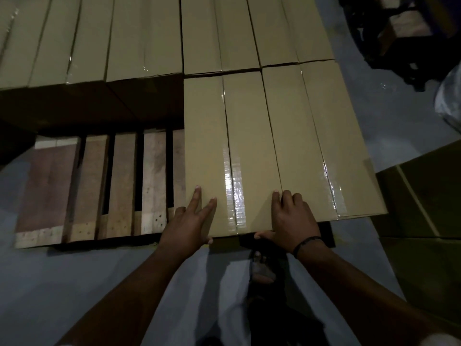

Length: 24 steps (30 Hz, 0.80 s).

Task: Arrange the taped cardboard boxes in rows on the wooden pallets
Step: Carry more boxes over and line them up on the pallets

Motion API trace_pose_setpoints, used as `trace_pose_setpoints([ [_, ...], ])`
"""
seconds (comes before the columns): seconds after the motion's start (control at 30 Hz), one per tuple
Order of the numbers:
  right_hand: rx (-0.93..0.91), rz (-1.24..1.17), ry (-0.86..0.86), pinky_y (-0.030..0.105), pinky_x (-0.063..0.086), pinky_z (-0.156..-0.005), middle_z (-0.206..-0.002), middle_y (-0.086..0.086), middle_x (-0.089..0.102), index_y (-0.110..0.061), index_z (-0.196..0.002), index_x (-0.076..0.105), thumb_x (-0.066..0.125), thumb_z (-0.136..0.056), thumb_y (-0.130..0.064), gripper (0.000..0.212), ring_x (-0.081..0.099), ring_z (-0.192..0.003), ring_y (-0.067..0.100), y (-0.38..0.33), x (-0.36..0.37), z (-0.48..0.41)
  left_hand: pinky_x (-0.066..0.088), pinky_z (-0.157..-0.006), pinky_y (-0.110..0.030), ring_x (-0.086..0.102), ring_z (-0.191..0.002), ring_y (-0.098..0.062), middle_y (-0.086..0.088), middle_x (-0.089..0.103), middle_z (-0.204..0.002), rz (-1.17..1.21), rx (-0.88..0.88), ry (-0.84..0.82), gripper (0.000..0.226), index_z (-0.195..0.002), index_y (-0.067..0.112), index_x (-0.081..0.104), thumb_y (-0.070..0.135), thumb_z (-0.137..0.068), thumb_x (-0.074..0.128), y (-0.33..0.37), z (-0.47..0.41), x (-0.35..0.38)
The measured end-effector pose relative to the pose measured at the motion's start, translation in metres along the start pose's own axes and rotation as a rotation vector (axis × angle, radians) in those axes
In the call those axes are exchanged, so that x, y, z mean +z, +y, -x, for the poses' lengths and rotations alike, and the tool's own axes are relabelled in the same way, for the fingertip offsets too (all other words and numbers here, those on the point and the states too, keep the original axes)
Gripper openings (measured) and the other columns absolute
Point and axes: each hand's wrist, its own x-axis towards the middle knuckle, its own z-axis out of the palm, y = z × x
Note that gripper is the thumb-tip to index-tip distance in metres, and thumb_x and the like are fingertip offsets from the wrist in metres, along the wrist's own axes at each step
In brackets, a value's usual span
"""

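A long taped cardboard box [232, 146] lies on the wooden pallet [119, 186], its near end at the pallet's front edge. My left hand [189, 221] rests on its near left corner with fingers spread flat on top and the thumb at the front face. My right hand [291, 218] lies on the near right top edge, thumb under the front lip. A second box [319, 136] sits tight against it on the right. A back row of several boxes [139, 33] fills the far side.
Bare pallet slats show to the left of the box, with dark gaps between them. More cardboard boxes [424, 208] stand on the grey floor at the right. Dark objects [399, 33] sit at the top right. My foot [262, 265] is below the box.
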Motion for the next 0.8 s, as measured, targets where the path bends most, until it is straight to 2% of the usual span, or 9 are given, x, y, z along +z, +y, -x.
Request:
trace_pose_setpoints([
  [0.27,-0.033,0.009,0.000,0.044,0.046,-0.088,-0.125,0.017,0.050,0.004,-0.150,0.035,0.060,-0.066,-0.089,0.128,0.048,-0.108,0.035,0.001,-0.003,0.000,0.044,-0.110,-0.047,0.033,-0.142,-0.037,0.006,-0.031,-0.166,0.027,0.004,0.021,0.113,-0.160,0.049,-0.003,0.044,-0.084,0.081,-0.005,-0.003,0.009],
  [0.37,-0.015,-0.015,0.012,0.044,0.044,-0.090,-0.127,0.014,0.047,0.003,-0.149,0.035,0.061,-0.063,-0.090,0.129,0.045,-0.110,0.032,0.001,-0.002,0.000,0.042,-0.112,-0.047,0.032,-0.142,-0.037,0.007,-0.030,-0.167,0.049,0.005,0.039,0.112,-0.160,0.049,-0.002,0.046,-0.084,0.081,-0.008,-0.001,0.014],
  [0.6,0.097,-0.217,-0.024,0.044,0.032,-0.106,-0.144,0.008,0.028,-0.014,-0.153,0.023,0.066,-0.054,-0.091,0.133,0.029,-0.130,0.029,-0.005,0.000,0.001,0.036,-0.117,-0.048,0.024,-0.146,-0.040,0.007,-0.032,-0.166,0.067,0.003,0.016,0.107,-0.160,0.048,-0.001,0.045,-0.087,0.078,-0.011,-0.001,0.018],
  [0.8,0.199,-0.402,-0.006,0.042,0.028,-0.107,-0.146,0.006,0.028,-0.021,-0.152,0.027,0.077,-0.062,-0.076,0.117,0.024,-0.132,0.026,-0.011,-0.004,-0.003,0.031,-0.120,-0.051,0.019,-0.151,-0.042,0.010,-0.034,-0.164,0.106,-0.023,0.017,0.109,-0.161,0.047,-0.002,0.041,-0.088,0.078,-0.014,0.002,0.022],
])
